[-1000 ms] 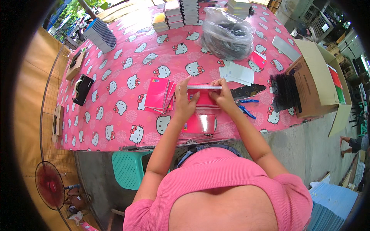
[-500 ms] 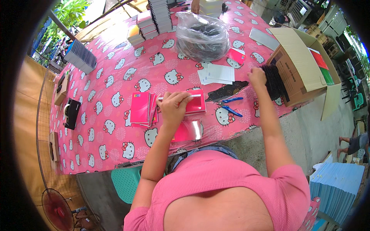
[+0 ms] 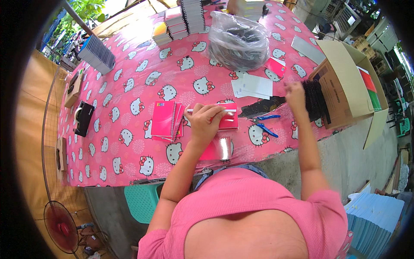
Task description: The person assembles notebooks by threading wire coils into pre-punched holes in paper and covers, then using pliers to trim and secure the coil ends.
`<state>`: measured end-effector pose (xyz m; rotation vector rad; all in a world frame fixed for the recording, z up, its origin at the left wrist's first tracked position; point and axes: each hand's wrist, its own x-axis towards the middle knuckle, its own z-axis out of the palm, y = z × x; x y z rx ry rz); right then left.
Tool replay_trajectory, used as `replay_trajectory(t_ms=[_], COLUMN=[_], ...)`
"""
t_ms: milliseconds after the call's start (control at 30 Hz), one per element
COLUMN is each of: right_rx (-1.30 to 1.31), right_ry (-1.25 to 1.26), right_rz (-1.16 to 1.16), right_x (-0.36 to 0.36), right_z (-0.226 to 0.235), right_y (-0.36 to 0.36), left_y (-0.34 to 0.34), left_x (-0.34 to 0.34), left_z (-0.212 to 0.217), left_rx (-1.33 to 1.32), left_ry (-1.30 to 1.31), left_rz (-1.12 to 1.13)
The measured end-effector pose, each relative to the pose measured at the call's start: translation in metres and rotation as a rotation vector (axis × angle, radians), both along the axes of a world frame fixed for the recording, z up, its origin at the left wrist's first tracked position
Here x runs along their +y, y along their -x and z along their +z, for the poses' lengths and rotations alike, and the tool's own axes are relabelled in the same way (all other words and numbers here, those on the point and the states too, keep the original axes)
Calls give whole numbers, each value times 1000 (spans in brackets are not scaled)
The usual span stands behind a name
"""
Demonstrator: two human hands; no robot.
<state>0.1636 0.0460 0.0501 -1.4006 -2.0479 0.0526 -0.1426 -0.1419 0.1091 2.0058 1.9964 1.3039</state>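
My left hand (image 3: 206,124) grips a small pink notebook (image 3: 231,123) by its white page edge, with the thumb and fingers pressed around it. Just left of that hand lies a fanned pile of pink notebooks (image 3: 163,118), with spiral binding along their edges. My right hand (image 3: 296,97) is beside a bundle of black spiral binding coils (image 3: 317,100), its fingers curled together and slightly blurred; whatever they hold is too small to make out. Between the hands rest blue-handled pliers (image 3: 269,131). A clear-and-pink cover sheet (image 3: 223,149) lies at the table's near edge.
Loose white sheets (image 3: 254,86) lie beyond the pliers. Behind them stands a plastic bag of black coils (image 3: 239,47). An open cardboard box (image 3: 345,93) stands at the right edge. Stacked notebooks (image 3: 97,55) and a tape dispenser (image 3: 83,118) are on the left. Across the table another person's hand (image 3: 236,6) shows.
The view has shifted, so the table things appear farther right. My right hand has drawn slightly away from the coil bundle. My left hand keeps its grip on the notebook.
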Motion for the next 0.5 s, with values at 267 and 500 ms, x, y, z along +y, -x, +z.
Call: replay_trajectory(t_ms=[267,500], right_rx=[491,417], right_ry=[424,549], right_rz=[570,614], right_x=[-118,-109], right_z=[69,79], right_y=[114,115], left_y=[-3,-2], left_x=[-3,-3], left_z=[1,0], left_rx=[-52,-30], left_ry=[28,5], left_rz=[-24,-26])
